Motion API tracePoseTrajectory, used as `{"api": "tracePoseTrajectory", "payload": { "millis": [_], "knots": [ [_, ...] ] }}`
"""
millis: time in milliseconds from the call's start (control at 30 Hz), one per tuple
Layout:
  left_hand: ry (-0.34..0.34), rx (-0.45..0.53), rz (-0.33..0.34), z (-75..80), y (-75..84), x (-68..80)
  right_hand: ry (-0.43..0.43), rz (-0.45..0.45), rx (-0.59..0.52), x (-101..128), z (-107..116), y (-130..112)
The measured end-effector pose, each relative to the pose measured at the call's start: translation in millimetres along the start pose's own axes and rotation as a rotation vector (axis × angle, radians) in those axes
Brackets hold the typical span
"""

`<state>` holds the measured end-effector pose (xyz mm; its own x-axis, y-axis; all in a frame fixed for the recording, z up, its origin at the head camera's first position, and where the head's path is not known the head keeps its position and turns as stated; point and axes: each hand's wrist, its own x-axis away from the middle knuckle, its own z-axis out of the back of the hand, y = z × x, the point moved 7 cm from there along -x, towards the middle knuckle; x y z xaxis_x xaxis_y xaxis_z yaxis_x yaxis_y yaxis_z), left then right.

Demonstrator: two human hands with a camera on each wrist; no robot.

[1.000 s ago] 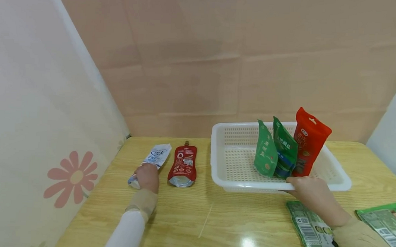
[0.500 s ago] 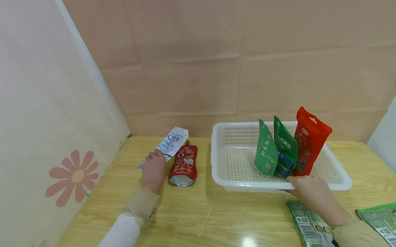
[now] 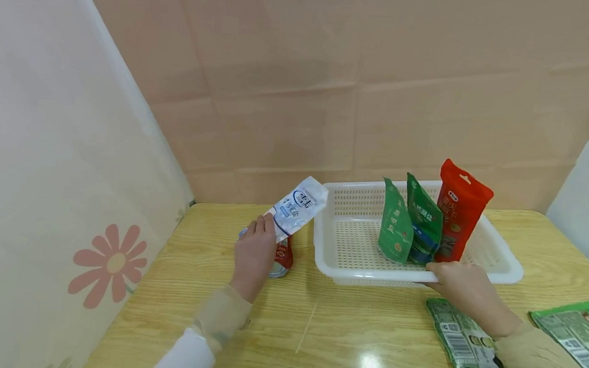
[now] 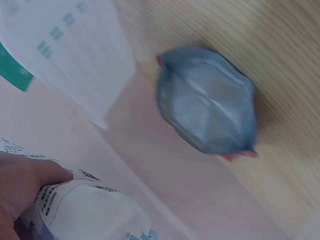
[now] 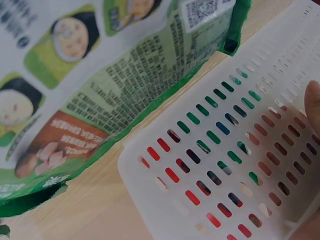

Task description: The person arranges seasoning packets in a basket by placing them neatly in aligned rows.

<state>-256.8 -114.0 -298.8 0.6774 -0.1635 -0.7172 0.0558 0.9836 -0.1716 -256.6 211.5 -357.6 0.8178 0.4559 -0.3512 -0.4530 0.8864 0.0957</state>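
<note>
Head view: red pouch (image 3: 283, 255) half-hidden behind left hand (image 3: 254, 255)

A staged recording booth is suggested rather than a lived-in room: the pale wood-grain surface (image 3: 346, 337) is closed in by plain creased beige paper backdrop panels (image 3: 330, 75), and a white side screen printed with a pink flower (image 3: 105, 263) is set at the left.

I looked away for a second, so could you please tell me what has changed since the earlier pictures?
The left hand has lifted the white pouch off the table and carried it rightward, over the red pouch, toward the white basket. The right hand still holds the basket's front rim; the standing packets are unmoved.
</note>
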Motion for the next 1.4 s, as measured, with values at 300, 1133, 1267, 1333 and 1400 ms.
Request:
{"api": "tracePoseTrajectory", "payload": {
  "millis": [300, 1133, 1267, 1333, 1400],
  "knots": [
    [0.044, 0.014, -0.088, 16.0, 24.8, -0.3, -0.015, -0.010, -0.032, -2, 1, 1],
    [-0.061, 0.089, -0.206, 32.2, 71.4, 5.5, -0.018, -0.038, -0.079, -1, 1, 1],
    [-0.052, 0.104, -0.228, 32.2, 78.9, 8.2, -0.015, -0.034, -0.074, 0, 0, 1],
    [-0.044, 0.116, -0.231, 32.0, 82.4, 8.7, -0.012, -0.034, -0.071, 0, 0, 1],
    [-0.040, 0.126, -0.235, 31.5, 86.4, 8.1, -0.015, -0.038, -0.072, 0, 0, 1]
  ]
}}
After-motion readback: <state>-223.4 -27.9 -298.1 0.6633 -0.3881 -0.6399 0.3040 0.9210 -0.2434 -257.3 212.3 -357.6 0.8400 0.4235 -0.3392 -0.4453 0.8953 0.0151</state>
